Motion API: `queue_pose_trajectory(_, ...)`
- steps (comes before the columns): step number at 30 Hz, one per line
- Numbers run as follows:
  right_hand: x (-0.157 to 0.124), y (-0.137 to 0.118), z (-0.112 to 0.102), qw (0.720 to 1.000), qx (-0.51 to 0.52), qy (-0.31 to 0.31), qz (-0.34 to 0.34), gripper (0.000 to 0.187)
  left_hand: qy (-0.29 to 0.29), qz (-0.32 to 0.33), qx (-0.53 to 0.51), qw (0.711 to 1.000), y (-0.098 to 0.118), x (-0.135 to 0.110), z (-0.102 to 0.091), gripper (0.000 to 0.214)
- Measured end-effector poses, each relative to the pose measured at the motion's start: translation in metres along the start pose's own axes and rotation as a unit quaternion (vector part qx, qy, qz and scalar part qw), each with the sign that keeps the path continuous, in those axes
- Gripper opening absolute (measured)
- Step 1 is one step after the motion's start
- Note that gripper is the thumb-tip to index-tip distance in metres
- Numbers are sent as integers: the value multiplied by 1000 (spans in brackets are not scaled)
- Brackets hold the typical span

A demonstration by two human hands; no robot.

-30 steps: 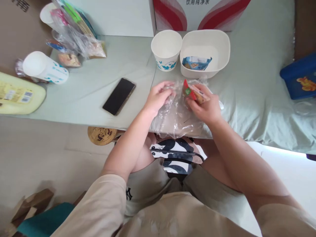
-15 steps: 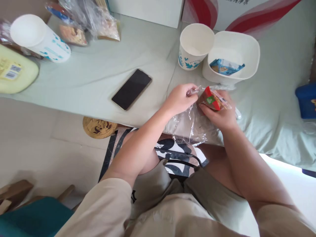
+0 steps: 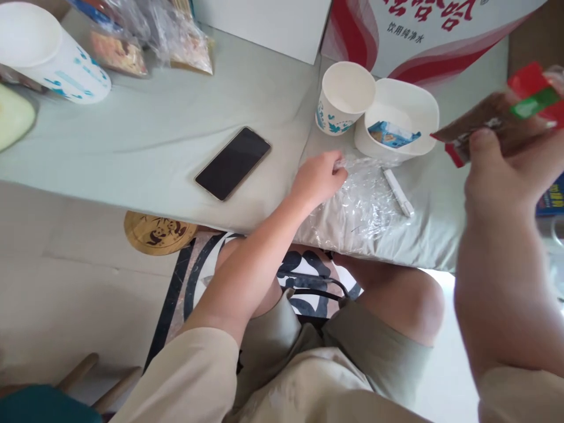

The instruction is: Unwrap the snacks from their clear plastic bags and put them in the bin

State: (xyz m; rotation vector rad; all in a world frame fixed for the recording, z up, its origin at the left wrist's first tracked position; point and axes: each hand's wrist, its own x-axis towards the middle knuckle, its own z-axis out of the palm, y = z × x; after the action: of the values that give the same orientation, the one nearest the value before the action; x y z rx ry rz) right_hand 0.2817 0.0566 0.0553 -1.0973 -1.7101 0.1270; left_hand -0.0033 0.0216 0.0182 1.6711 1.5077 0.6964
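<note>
My left hand point(image 3: 321, 176) is closed on the edge of a clear plastic bag point(image 3: 368, 202), which lies crumpled at the table's front edge. Raised at the far right, my right hand point(image 3: 506, 158) grips a brown snack packet point(image 3: 489, 120) with red and green ends, slightly blurred. On the bag's right side lies a small white stick-shaped item point(image 3: 399, 192). Just beyond the bag stands a white tub point(image 3: 429, 111) with a blue snack packet point(image 3: 392, 134) inside. A paper cup point(image 3: 346, 97) with blue print touches the tub's left side.
A dark-screened phone point(image 3: 233, 163) lies left of my left hand. More paper cups point(image 3: 57, 56) and bagged snacks point(image 3: 189, 47) are at the far left. A red-and-white carton point(image 3: 414, 41) stands behind the tub. A blue package point(image 3: 550, 197) shows at the right edge.
My right hand has moved right and up with the brown packet, away from the plastic bag. The white stick-shaped item is now uncovered. My left hand stays at the bag; the view has shifted.
</note>
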Motion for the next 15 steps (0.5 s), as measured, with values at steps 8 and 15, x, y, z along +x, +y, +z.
queue_pose_trajectory(8,72,-35,17,866,-354,-191,299,79,0,30,32,999,-2,5,6,26)
queue_pose_trajectory(15,88,40,34,856,-386,-253,232,101,-17,17,36,999,1,1,3,25)
